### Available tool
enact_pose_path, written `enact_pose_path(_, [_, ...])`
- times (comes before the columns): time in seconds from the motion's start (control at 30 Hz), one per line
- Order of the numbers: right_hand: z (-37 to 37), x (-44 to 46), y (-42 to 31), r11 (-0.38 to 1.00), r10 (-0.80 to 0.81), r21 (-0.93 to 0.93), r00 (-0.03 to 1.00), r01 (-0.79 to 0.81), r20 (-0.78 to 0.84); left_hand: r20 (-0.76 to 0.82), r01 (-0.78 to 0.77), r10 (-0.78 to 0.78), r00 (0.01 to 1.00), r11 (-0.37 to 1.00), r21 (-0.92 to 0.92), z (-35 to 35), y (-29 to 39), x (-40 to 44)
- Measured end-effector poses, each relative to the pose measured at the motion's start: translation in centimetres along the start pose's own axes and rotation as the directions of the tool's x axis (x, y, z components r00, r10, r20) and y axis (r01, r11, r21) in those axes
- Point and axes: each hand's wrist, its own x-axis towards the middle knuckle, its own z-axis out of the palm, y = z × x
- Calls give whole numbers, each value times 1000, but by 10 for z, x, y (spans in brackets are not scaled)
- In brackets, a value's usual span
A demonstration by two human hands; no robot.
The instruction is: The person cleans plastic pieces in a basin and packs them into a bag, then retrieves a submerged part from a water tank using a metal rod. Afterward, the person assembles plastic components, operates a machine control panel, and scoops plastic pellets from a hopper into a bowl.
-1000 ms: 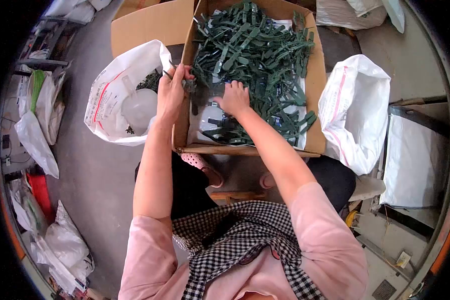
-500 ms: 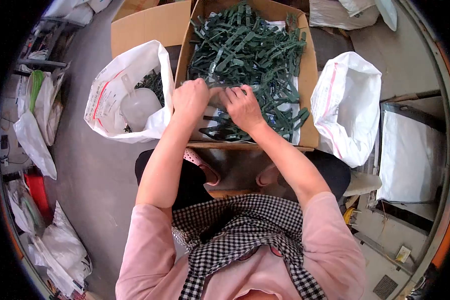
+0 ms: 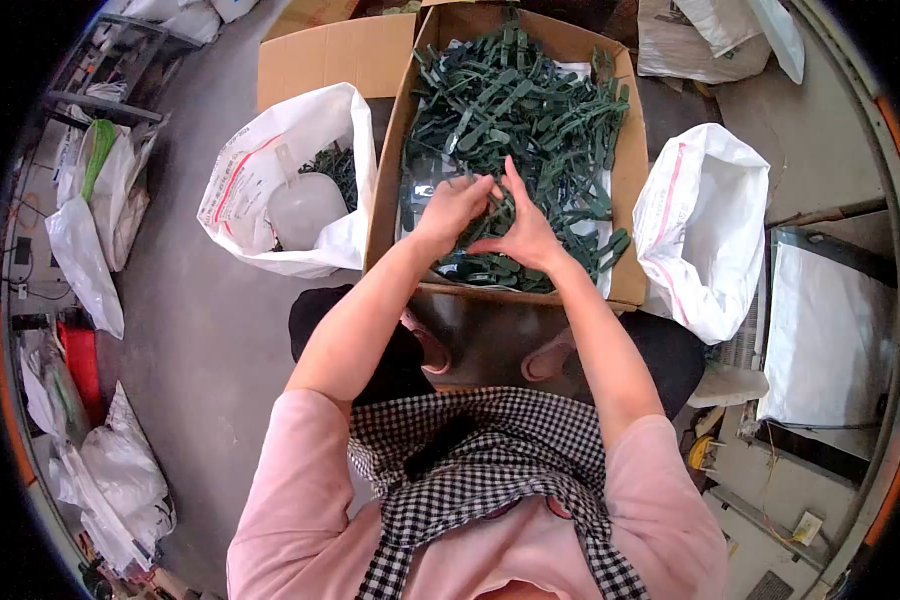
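Both hands have shifted: the L hand (image 3: 455, 212), over the carton's left part a moment ago, is now further in & nearer the pile's middle; the R hand (image 3: 530, 235) has opened out w/ thumb & index spread wide. That puts the handling, as I'd judge it, right at the green plastic pcs (image 3: 530, 100) rather than at the carton's left side.

L fingers: curled, tips close tog., just beside the R hand; can't tell if they grip a pc. R fingers: open, thumb apart from the rest, a few green pcs showing btwn/under the two hands; can't tell whether any are held or just lie below.

Containers, L to R: white sack (image 3: 235, 200), mouth wide open, w/ a translucent vessel (image 3: 305, 210) inside & small dark pcs (image 3: 340, 165) beside it, toward the carton. Next, the cardboard carton (image 3: 632, 190), open, w/ the green pcs heaped loosely at all angles, thickest toward the far side; clear plastic (image 3: 425, 175) shows at its left, near the L hand. Last, the other white sack (image 3: 725, 200), just beside the carton, mouth open, pale inner wall visible.
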Motion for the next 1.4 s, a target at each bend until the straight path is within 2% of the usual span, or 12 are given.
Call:
enact_pose_path(0.17, [1, 7, 11, 969, -60, 243, 994, 35, 94, 109, 29, 19, 994, 903, -429, 0, 6, -9])
enact_pose_path(0.27, [18, 9, 22, 738, -80, 675, 990, -19, 115, 50, 0, 24, 998, 905, -426, 5, 13, -9])
enact_pose_path(0.43, [32, 0, 15, 626, 5, 762, 977, -168, 211, 32, -177, 187, 982, 965, -195, 17, 8, -1])
enact_pose_path(0.57, [17, -2, 22, 803, 183, 530, 960, -271, 214, 56, 5, 8, 998, 974, -227, 5, 22, -6])
enact_pose_path(0.67, [-5, -5, 10, 965, 95, -246, 995, -96, -14, 175, -212, 158, 972, 914, 347, -17, 11, 4])
enact_pose_path(0.73, [5, -9, 25, 886, 84, -458, 996, -76, -3, 250, -306, 188, 950, 725, 617, -18, 10, -2])
enact_pose_path(0.8, [9, -10, 24, 756, 111, -652, 993, -62, 34, 301, -307, 189, 935, 5, 952, -17, 0, -9])
enact_pose_path(0.87, [14, -21, 19, 768, 175, -640, 968, -18, 182, 190, -215, 245, 951, 78, 974, -39, 20, -4])
enact_pose_path(0.97, [27, -19, 15, 811, 269, -585, 876, 18, 400, -354, 112, 360, 863, 547, 830, -113, 50, 6])
enact_pose_path(1.07, [54, 16, 55, 817, 155, -563, 988, -126, 5, -522, 356, 349, 778, 440, 825, -201, 18, 24])
enact_pose_path(1.23, [88, 53, 117, 611, 307, -730, 942, -306, -137, -782, 755, 161, 603, 202, 624, -185, 9, 15])
enact_pose_path(1.4, [37, 36, 114, 855, 276, -388, 936, -343, -220, -243, -2, 550, 799, 406, 914, -131, 30, 18])
